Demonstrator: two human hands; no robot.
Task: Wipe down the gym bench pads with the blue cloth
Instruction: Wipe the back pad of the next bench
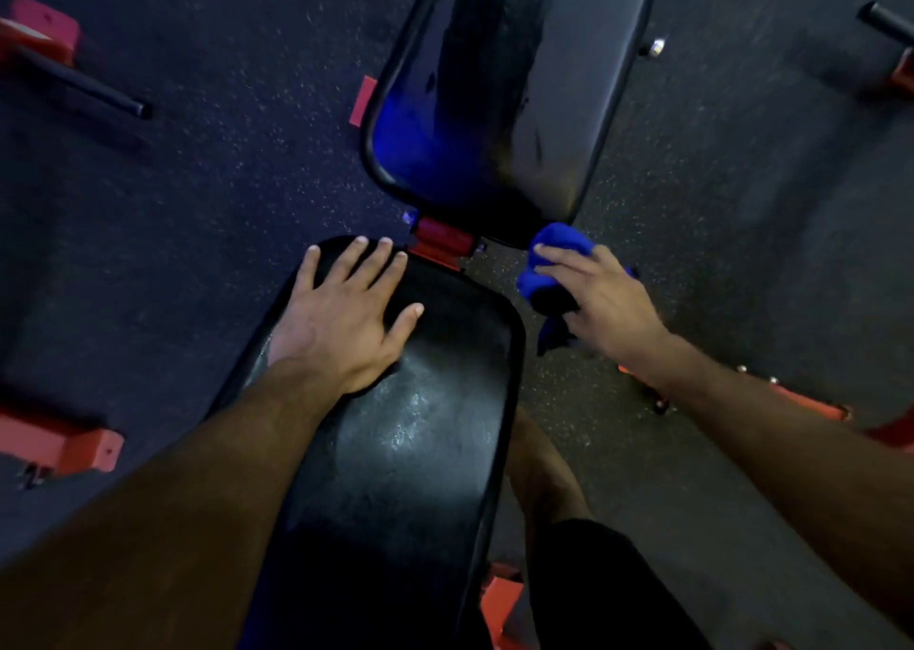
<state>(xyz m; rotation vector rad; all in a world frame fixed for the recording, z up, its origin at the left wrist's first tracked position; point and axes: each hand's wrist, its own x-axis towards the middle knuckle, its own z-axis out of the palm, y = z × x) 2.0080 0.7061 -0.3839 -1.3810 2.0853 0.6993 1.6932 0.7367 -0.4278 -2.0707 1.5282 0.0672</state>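
Left hand (346, 318) flat, fingers spread, on near black padded vinyl bench pad (420, 451) | right hand (598, 298) at 2 o'clock clutching bunched blue cloth (549, 264) | far black pad (504, 90) at 12

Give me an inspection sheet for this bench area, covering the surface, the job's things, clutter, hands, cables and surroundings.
Surface: near bench pad, black, with a dull sheen in the middle; far bench pad, black, glossy, with a blue reflection on its left side.
Job's things: blue cloth, bunched, off the right edge of the near pad, over the floor beside the gap between the pads.
Clutter: nothing seen on the pads.
Hands: left hand flat on the far end of the near pad, fingers spread; right hand grips the cloth.
Cables: nothing seen.
Surroundings: dark speckled floor; red frame parts at left and right; red hinge bracket between the pads.
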